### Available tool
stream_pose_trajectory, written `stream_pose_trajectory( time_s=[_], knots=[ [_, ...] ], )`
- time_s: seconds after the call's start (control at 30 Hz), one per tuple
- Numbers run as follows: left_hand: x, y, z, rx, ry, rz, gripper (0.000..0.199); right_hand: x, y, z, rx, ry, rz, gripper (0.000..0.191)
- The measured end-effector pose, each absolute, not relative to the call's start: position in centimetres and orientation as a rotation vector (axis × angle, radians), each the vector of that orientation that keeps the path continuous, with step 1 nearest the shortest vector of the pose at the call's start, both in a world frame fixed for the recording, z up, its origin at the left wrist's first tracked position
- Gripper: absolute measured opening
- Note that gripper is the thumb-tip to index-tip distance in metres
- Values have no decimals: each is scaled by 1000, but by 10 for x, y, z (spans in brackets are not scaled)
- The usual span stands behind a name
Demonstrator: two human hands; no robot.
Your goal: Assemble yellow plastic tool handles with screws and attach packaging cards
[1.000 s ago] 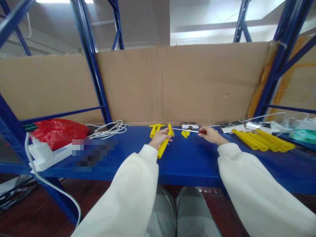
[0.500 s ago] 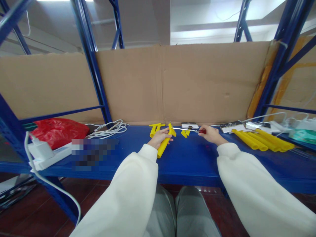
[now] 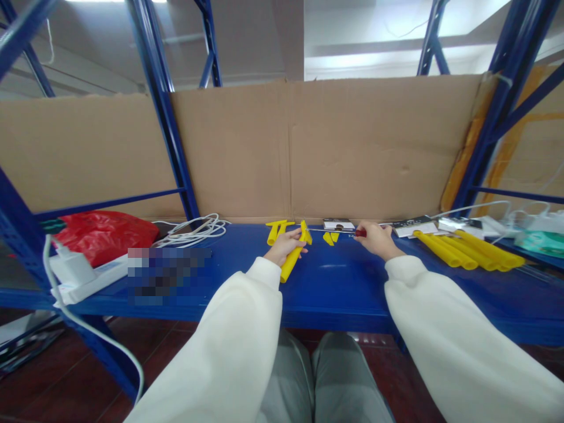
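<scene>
Over the middle of the blue shelf, my left hand is wrapped round a yellow plastic tube with a crosspiece at its upper end. My right hand grips the red handle of a screwdriver. Its thin metal shaft points left and reaches the tube's crosspiece; the exact contact of the tip is too small to tell. Just behind my left hand lie two yellow T-shaped pieces. Small yellow pieces rest between my hands, in front of a black-and-white package.
Several yellow tubes lie on the right, by another black-and-white package. On the left are a red plastic bag, a white power strip and a coiled white cable. A cardboard panel stands behind.
The crosspiece on the held tube has turned slightly, its right end looking narrower. My right hand and the screwdriver have shifted a little; my left hand stays in place.
</scene>
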State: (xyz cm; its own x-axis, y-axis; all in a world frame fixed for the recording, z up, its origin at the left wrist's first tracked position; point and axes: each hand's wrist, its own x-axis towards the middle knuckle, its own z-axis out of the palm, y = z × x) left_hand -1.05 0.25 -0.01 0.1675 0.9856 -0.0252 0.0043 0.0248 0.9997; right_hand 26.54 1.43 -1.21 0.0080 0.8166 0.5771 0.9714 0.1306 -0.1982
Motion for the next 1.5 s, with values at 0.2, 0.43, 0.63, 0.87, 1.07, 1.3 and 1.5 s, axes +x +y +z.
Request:
stream_pose_trajectory(
  time_s=[0.2,0.43,0.63,0.87,1.07,1.3,1.5],
  knots=[
    [-11,5,2,1322,1210,1096,76,269,11,-12,-1569,-2006,-419,9],
    [-11,4,1,1378,1280,1126,76,267,2,-4,-1455,-2194,-128,22],
    [-12,6,-1,1388,1355,1153,71,258,0,-4,-1469,-2170,-54,16],
    [-11,6,-2,1385,1353,1160,71,257,0,-6,-1551,-2109,-209,9],
    [-12,3,0,1374,1320,1167,72,260,-7,0,-1505,-2221,-201,14],
    [-12,5,-2,1358,1313,1186,72,256,-11,2,-1554,-2153,-273,14],
    [-12,5,-1,1368,1327,1167,74,254,-13,4,-1583,-2124,-351,7]
  ],
)
